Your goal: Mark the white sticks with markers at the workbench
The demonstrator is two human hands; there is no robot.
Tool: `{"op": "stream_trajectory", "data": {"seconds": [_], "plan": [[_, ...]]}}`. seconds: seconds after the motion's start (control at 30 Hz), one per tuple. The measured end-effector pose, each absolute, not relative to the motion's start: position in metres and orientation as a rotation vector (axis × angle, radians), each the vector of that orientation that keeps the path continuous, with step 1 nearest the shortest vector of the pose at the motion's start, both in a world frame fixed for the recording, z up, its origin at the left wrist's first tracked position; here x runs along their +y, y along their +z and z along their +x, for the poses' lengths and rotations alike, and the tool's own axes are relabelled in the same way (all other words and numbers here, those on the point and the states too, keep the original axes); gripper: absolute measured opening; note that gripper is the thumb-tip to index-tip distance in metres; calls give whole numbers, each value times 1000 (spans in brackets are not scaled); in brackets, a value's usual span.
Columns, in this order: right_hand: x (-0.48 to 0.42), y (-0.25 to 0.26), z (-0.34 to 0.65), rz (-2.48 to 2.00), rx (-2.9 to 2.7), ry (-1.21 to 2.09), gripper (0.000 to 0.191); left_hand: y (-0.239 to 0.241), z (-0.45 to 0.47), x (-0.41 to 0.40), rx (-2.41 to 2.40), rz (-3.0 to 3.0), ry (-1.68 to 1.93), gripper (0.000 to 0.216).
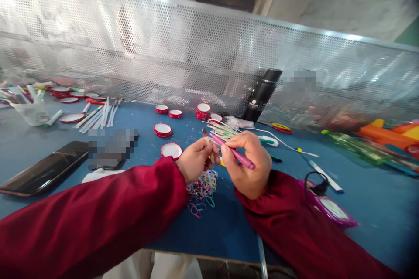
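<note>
My right hand (248, 161) is closed round a pink pen-like stick (233, 151) and a fan of several thin pastel sticks (222, 130) that stick out to the upper left. My left hand (195, 159) pinches at the near end of that bundle, fingers pressed together; what it holds there is too small to name. Both arms wear dark red sleeves. Under the hands lies a loose heap of small coloured rubber bands (202, 191) on the blue table (196, 231).
Red-rimmed round lids (163, 129) lie scattered behind the hands, with a black bottle (262, 95) against the perforated metal screen (163, 48). A dark phone (46, 168) lies left, a clear cup (31, 111) far left, scissors (281, 128) and a green bottle (356, 148) right.
</note>
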State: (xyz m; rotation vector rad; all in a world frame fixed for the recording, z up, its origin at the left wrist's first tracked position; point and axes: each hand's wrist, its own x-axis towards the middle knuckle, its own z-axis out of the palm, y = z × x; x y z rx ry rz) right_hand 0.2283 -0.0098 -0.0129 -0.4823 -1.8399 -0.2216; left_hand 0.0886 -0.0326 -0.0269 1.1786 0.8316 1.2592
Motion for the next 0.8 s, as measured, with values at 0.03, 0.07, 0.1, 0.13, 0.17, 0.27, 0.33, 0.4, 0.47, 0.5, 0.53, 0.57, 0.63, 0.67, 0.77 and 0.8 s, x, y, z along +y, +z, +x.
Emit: {"op": "stream_trajectory", "data": {"seconds": [0.03, 0.07, 0.1, 0.13, 0.17, 0.27, 0.33, 0.4, 0.47, 0.5, 0.53, 0.57, 0.63, 0.67, 0.77, 0.8], "plan": [[-10, -13, 228, -471, -1845, -223, 16, -27, 89, -33, 832, 1175, 1262, 22], [-10, -13, 228, -459, -1856, -224, 16, -27, 89, -33, 836, 1170, 1266, 22], [-10, -13, 228, -450, -1867, -225, 16, -26, 89, -33, 842, 1166, 1268, 22], [-11, -13, 228, -447, -1873, -227, 16, -26, 89, -33, 845, 1164, 1273, 22], [-11, -13, 228, -453, -1872, -229, 16, -26, 89, -33, 846, 1166, 1276, 22], [-11, -13, 228, -489, -1849, -230, 16, -26, 89, -33, 838, 1179, 1271, 22], [-11, -13, 228, -482, -1849, -232, 17, -26, 89, -33, 830, 1189, 1267, 22], [-10, -13, 228, -459, -1865, -233, 18, -26, 89, -33, 835, 1197, 1276, 23], [-10, -13, 228, -455, -1873, -234, 18, -25, 89, -33, 850, 1200, 1277, 23], [-10, -13, 229, -468, -1873, -232, 17, -25, 89, -33, 857, 1201, 1272, 22], [-9, -13, 229, -480, -1868, -228, 17, -25, 89, -34, 862, 1203, 1266, 22], [-9, -13, 229, -486, -1863, -225, 17, -25, 89, -34, 863, 1206, 1259, 22], [-10, -13, 229, -479, -1862, -228, 17, -26, 89, -34, 862, 1215, 1261, 22], [-10, -13, 229, -472, -1867, -231, 17, -26, 88, -34, 861, 1218, 1272, 22], [-10, -12, 228, -482, -1873, -235, 17, -26, 88, -32, 864, 1223, 1283, 22], [-10, -12, 228, -494, -1870, -233, 17, -26, 88, -32, 868, 1220, 1276, 22]]}}
